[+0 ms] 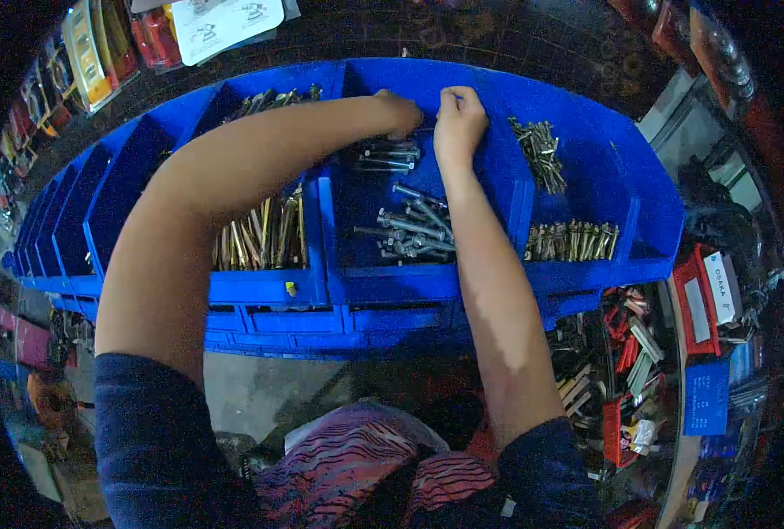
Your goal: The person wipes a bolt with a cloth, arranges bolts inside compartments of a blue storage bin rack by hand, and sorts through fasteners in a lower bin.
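Both arms reach over a blue bin with silver hex bolts in it. My left hand is at the far part of this bin, above a small row of bolts; its fingers are smeared and mostly hidden. A short way to its right, my right hand is raised near the bin's back wall with its fingers curled closed. Whatever it holds, if anything, is hidden. Nearer to me, a loose pile of silver bolts lies partly behind my right forearm.
Long brass-coloured bolts fill the bin on the left. Smaller yellowish bolts lie in the right bin, with another heap behind them. Blue dividers stand between bins. A red box and packaged goods crowd the right side.
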`<state>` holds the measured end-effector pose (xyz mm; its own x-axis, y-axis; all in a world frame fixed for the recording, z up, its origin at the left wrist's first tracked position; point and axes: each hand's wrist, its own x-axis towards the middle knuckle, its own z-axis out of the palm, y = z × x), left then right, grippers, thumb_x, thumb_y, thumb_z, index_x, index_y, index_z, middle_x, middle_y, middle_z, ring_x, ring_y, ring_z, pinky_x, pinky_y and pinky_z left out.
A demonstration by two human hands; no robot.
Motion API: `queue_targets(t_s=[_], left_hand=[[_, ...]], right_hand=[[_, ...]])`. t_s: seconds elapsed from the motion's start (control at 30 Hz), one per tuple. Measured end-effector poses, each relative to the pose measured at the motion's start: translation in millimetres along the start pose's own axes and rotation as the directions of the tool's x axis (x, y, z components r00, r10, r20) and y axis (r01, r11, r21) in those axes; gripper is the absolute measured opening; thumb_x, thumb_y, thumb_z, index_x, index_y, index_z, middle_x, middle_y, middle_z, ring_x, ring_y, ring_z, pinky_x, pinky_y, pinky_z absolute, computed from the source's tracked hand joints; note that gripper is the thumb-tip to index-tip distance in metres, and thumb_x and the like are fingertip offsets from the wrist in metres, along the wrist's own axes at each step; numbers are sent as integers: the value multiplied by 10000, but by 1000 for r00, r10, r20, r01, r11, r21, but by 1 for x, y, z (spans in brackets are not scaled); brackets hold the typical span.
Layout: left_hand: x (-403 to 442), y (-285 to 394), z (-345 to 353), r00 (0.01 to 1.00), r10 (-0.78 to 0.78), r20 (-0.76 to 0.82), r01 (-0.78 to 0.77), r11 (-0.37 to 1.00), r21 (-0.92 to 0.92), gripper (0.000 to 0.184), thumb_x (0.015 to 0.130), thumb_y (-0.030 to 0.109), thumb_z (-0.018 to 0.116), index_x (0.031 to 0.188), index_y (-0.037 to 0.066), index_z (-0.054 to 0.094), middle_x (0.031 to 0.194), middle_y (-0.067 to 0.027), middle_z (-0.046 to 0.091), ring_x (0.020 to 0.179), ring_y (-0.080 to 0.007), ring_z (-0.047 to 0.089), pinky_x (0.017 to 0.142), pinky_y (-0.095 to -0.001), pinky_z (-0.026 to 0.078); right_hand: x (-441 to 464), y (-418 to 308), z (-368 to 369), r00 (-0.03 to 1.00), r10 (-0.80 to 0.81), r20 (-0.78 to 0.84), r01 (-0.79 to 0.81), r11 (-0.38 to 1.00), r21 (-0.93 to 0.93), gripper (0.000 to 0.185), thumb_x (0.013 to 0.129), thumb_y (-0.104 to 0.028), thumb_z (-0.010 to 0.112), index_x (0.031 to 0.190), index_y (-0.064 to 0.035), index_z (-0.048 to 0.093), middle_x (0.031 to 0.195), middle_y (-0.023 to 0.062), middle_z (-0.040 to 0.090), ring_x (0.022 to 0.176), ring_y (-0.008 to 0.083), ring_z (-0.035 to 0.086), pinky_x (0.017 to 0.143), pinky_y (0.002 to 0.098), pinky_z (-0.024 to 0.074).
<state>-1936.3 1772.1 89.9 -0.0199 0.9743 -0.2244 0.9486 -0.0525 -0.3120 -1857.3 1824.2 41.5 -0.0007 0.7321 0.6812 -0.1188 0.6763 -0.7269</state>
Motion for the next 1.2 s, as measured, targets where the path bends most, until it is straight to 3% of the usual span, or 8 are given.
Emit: queue_targets(t_s=[0.23, 0.4, 0.5, 0.53, 0.6, 0.97, 1.03, 1.2], left_hand=[[-102, 63, -12, 938, 240, -252, -313, 897, -311, 246, 692, 266, 532, 804, 52, 576, 757, -181, 571, 738, -331, 552, 643, -443, 439], [-116, 100, 23, 936, 120, -332, -211, 944, -254, 157, 643, 138, 565, 769, 50, 595, 817, -156, 579, 777, -295, 568, 622, -402, 464], [-123, 108, 38, 897, 20, -442, -128, 968, -215, 136, 628, 81, 544, 753, 54, 591, 802, -130, 577, 781, -277, 565, 612, -387, 467], [-125, 110, 43, 858, -14, -513, -97, 977, -188, 133, 620, 56, 532, 742, 53, 586, 793, -115, 576, 782, -268, 562, 610, -379, 467], [-126, 108, 54, 811, -50, -582, -119, 961, -248, 116, 633, 44, 508, 732, 46, 568, 798, -127, 563, 764, -284, 560, 596, -384, 473], [-127, 116, 78, 714, -302, -632, -31, 888, -458, 106, 665, 31, 443, 721, 18, 532, 738, -161, 558, 717, -287, 564, 587, -380, 476], [-130, 116, 74, 746, -304, -592, -47, 863, -502, 113, 661, 18, 438, 726, 18, 531, 729, -161, 557, 710, -283, 564, 586, -377, 476], [-128, 117, 76, 675, -318, -666, -53, 879, -474, 71, 652, 35, 475, 668, 23, 543, 720, -108, 543, 685, -232, 560, 564, -295, 480]], right_hand=[[3, 25, -1, 996, 74, 53, -72, 997, -35, 123, 707, -121, 535, 733, -3, 559, 525, 50, 512, 433, 111, 456, 425, 238, 352], [1, 29, -8, 960, 60, 272, -18, 988, -153, 111, 711, -145, 543, 719, -37, 567, 560, 51, 528, 445, 128, 479, 387, 259, 373], [11, -14, -24, 399, 502, 768, -53, 848, -527, 158, 662, -212, 593, 706, -62, 567, 586, 51, 535, 445, 145, 491, 366, 262, 382], [11, -27, -26, 399, 505, 765, -54, 846, -530, 158, 662, -212, 593, 706, -62, 567, 586, 51, 535, 445, 145, 491, 366, 262, 382], [3, -50, -39, 58, 776, 629, 314, 583, -749, 173, 633, -205, 601, 710, -53, 571, 608, 61, 549, 461, 173, 508, 372, 286, 391], [-28, -45, -60, 136, 561, 816, 500, 673, -546, 262, 524, 7, 494, 765, -3, 594, 559, 138, 546, 464, 204, 508, 402, 328, 385], [-27, -30, -64, 111, 283, 953, 577, 762, -294, 267, 524, 17, 499, 773, -2, 595, 553, 125, 551, 461, 176, 497, 420, 314, 381], [-20, -47, -69, 93, 519, 850, 407, 759, -508, 239, 540, -4, 541, 774, 5, 593, 593, 115, 573, 542, 135, 530, 484, 290, 407]])
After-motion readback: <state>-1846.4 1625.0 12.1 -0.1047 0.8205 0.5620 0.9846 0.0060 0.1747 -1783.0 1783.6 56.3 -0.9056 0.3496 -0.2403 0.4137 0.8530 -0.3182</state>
